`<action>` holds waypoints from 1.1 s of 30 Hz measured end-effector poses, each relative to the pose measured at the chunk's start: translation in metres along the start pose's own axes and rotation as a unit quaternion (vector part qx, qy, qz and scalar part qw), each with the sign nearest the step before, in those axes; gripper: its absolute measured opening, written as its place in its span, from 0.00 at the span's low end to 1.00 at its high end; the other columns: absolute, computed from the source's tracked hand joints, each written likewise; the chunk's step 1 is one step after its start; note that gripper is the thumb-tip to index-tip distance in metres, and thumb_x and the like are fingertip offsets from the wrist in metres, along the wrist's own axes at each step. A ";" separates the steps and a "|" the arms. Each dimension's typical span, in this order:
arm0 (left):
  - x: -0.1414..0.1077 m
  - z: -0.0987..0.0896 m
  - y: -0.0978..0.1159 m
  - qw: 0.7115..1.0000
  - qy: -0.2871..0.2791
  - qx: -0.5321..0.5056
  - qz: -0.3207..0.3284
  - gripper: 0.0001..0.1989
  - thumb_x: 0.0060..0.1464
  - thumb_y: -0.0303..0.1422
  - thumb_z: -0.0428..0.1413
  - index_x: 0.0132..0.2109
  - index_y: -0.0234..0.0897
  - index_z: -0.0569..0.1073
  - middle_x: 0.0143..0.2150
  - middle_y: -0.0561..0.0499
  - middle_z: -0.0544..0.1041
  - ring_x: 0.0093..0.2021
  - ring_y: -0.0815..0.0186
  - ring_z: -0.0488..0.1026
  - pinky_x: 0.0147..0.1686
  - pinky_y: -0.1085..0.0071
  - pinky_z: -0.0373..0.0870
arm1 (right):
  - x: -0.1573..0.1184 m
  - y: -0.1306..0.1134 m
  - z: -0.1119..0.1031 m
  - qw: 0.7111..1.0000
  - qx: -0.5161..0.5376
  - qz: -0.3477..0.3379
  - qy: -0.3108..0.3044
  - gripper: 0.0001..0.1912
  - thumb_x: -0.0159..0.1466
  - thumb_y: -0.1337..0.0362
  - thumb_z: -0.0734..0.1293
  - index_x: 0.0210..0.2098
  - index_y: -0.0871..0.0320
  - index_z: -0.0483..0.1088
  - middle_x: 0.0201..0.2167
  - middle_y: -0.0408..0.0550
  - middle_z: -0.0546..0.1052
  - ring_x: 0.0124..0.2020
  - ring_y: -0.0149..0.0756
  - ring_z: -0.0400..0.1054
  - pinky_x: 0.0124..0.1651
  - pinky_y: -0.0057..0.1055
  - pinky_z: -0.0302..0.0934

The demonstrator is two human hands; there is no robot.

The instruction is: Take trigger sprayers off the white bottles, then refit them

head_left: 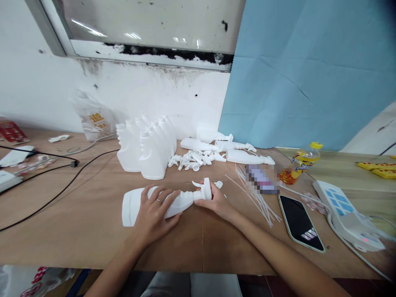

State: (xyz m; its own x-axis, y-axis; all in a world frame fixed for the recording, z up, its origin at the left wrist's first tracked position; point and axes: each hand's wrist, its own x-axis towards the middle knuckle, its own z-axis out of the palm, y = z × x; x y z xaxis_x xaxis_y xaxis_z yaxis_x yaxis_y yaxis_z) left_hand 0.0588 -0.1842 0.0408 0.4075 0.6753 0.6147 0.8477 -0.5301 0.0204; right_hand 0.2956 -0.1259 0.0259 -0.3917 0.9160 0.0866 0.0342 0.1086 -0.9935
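Note:
A white plastic spray bottle (133, 206) lies on its side on the brown table in front of me, its neck pointing right. My left hand (157, 208) is wrapped over the bottle's body. At the neck, my right hand (215, 201) grips the white trigger spray head (206, 189), which sits on the bottle's mouth; its trigger points up and to the left. Whether the head is fully screwed on I cannot tell. Just behind the right hand lies a small white plastic piece (218, 184).
Upright white bottles without heads (153, 159) stand at back left. A pile of loose trigger heads (194, 159) and bottles with heads (247, 156) lie beside them. Thin white tubes (256, 202), a phone (300, 222), a drink bottle (301, 163) and a power strip (346, 214) are on the right.

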 end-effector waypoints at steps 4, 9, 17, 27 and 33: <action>-0.001 0.000 0.000 1.000 0.003 0.001 0.001 0.23 0.57 0.37 0.56 0.60 0.43 0.68 0.53 0.46 0.77 0.55 0.52 0.70 0.61 0.45 0.51 | 0.001 0.001 -0.002 1.000 -0.020 0.002 0.016 0.32 0.50 0.54 0.78 0.49 0.57 0.66 0.42 0.47 0.75 0.39 0.38 0.70 0.42 0.33 0.64; 0.000 -0.001 0.002 1.000 0.011 -0.002 0.007 0.24 0.57 0.37 0.57 0.60 0.43 0.68 0.53 0.47 0.77 0.54 0.53 0.70 0.61 0.45 0.51 | 0.002 -0.002 -0.001 0.999 0.006 0.033 0.041 0.23 0.52 0.50 0.76 0.36 0.59 0.69 0.27 0.43 0.74 0.25 0.33 0.66 0.29 0.29 0.60; 0.001 -0.002 0.000 1.000 0.023 -0.002 0.004 0.24 0.56 0.37 0.58 0.59 0.42 0.68 0.52 0.47 0.77 0.54 0.53 0.69 0.60 0.45 0.53 | -0.001 -0.005 -0.006 0.997 -0.050 -0.052 0.007 0.24 0.51 0.61 0.77 0.46 0.59 0.72 0.42 0.48 0.77 0.42 0.40 0.71 0.45 0.34 0.64; 0.001 -0.004 0.002 1.000 0.013 -0.020 0.021 0.25 0.56 0.38 0.57 0.60 0.43 0.67 0.52 0.46 0.77 0.53 0.53 0.69 0.61 0.46 0.53 | -0.007 -0.006 -0.011 0.996 -0.078 -0.022 -0.028 0.22 0.54 0.53 0.75 0.42 0.60 0.72 0.38 0.49 0.77 0.37 0.39 0.70 0.38 0.31 0.64; 0.001 -0.004 0.001 0.999 0.005 -0.026 0.027 0.25 0.56 0.37 0.58 0.60 0.42 0.67 0.52 0.46 0.77 0.53 0.53 0.69 0.61 0.45 0.52 | -0.005 -0.007 -0.013 0.994 -0.098 -0.049 -0.004 0.22 0.52 0.53 0.76 0.39 0.60 0.72 0.32 0.46 0.76 0.32 0.37 0.69 0.34 0.29 0.62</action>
State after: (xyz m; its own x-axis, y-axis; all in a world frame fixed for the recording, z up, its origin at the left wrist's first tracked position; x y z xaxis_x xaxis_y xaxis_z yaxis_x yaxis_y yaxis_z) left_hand 0.0585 -0.1858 0.0443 0.4487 0.6401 0.6237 0.8056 -0.5918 0.0277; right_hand 0.3093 -0.1266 0.0337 -0.4093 0.8944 0.1805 0.1732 0.2704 -0.9471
